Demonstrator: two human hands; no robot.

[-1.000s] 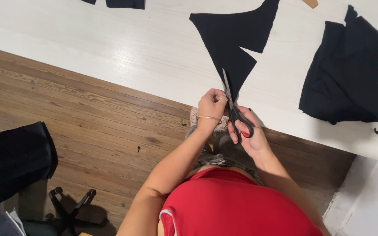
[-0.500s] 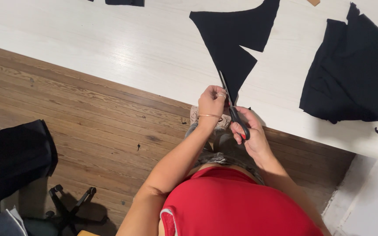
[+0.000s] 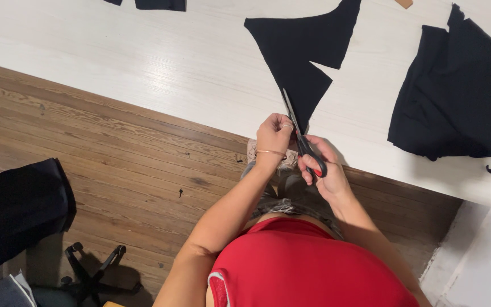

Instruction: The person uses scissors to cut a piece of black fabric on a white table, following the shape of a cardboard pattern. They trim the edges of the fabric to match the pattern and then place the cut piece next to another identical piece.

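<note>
The person in the red top point(image 3: 313, 267) stands at the near edge of the white table point(image 3: 143, 74), both hands meeting just over that edge. The right hand point(image 3: 322, 170) is closed through the black handles of a pair of scissors point(image 3: 302, 139), whose blades run up onto the table and into the pointed lower tip of a black fabric piece point(image 3: 308, 57) lying flat there. The left hand point(image 3: 274, 136), wearing a thin bangle at the wrist, is closed beside the blades, pinching that same tip of cloth. Farther right on the table lies a larger heap of black cloth point(image 3: 456, 96), well apart from the cut piece. Off the table, on the wooden floor point(image 3: 115, 153) to the left, a dark chair point(image 3: 18, 210) stands on its wheeled base.
</note>
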